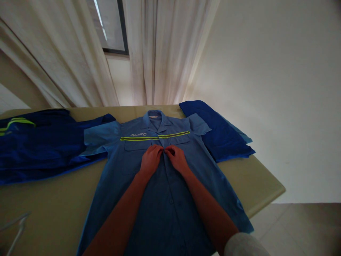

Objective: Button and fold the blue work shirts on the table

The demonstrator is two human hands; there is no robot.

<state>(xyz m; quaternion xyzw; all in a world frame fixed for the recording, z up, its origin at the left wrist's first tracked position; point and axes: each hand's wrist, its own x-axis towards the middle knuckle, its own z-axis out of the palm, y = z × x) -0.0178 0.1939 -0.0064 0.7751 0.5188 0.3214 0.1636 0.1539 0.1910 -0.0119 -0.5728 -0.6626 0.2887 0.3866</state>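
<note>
Both hands pinch the front placket of a blue work shirt laid flat on a table.

Table (48,209), olive top, carries everything; shirt (165,185) lies face up at centre, long axis 6 to 12 o'clock, collar at 12, hem toward the person. Mid-blue, short sleeves spread to 9 and 3, yellow-green stripe (154,137) across the chest with white lettering. Darker blue clothes sit at 9 o'clock (39,149) and 2 o'clock (226,138). Left hand (150,160) and right hand (176,158) meet at the placket just below the stripe, equally near, fingers curled and gripping the fabric edges, fingertips touching; button itself hidden.
</note>
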